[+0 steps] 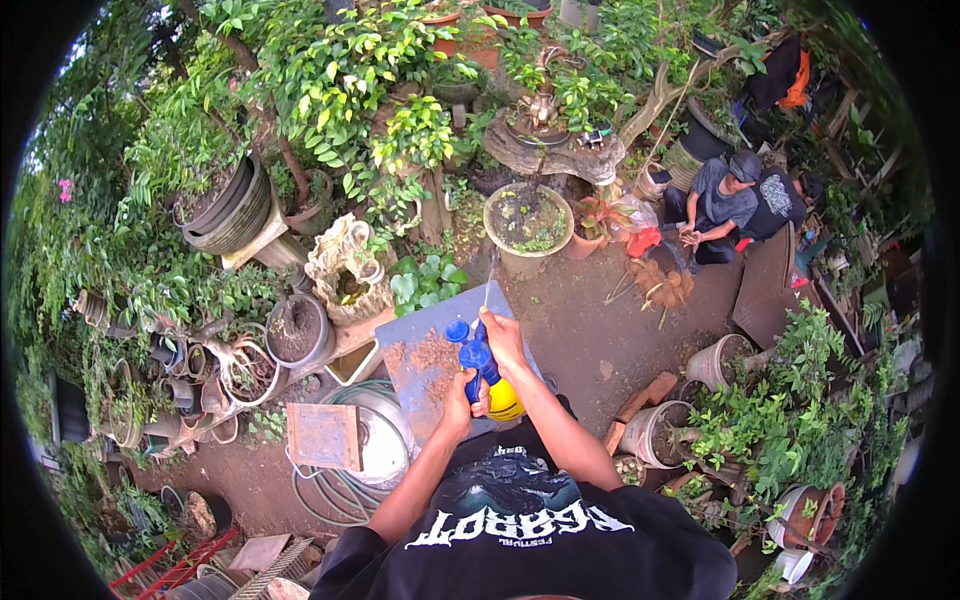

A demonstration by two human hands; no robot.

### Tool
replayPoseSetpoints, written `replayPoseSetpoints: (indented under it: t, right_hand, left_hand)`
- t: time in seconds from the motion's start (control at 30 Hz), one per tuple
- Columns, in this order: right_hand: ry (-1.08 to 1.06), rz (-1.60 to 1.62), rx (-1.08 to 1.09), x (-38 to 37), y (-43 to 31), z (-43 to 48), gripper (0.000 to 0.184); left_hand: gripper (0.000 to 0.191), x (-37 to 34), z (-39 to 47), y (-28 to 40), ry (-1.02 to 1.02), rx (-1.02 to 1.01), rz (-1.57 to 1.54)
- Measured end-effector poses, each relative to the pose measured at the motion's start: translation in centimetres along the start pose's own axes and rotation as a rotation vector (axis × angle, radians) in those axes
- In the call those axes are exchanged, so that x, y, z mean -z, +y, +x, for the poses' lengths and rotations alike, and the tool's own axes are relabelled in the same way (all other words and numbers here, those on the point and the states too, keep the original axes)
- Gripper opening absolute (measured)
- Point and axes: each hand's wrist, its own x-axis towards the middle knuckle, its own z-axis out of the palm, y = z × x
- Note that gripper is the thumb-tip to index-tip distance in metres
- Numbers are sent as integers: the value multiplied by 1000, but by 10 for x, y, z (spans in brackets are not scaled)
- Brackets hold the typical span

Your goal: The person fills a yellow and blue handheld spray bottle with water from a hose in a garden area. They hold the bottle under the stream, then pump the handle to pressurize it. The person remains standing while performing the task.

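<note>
A hand pump sprayer with a blue plastic head [475,354] and a yellow tank [506,401] is held in front of my chest. My left hand [459,397] is wrapped around its blue handle. At the front, my right hand [502,341] grips the blue nozzle [481,330], its thumb and fingertips near the tip. A thin jet of water [489,291] leaves the nozzle and points away from me. Beneath the sprayer lies a grey board [409,326] with brown soil [427,367] spread over it.
Beyond the board stands a round pot of soil and seedlings [529,217]. A wooden board [324,436] rests on a white bucket [386,442] beside a coiled hose [334,499]. Two people [720,199] sit at the right, near brown fibre [664,283]. Potted plants line both sides.
</note>
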Motion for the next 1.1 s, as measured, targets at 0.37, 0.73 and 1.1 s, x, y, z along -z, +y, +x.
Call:
replayPoseSetpoints:
  t: [0.37,0.73,1.1]
  right_hand:
    - [-82,-18,-90,-1,-13,12,34]
    - [-61,-53,-76,-8,-16,38,33]
    - [-49,-38,-60,-4,-16,41,34]
  left_hand:
    - [40,-4,11,-2,25,-28,-104]
    - [41,-6,35,17,7,-27,-161]
    - [42,-4,43,11,21,-42,-134]
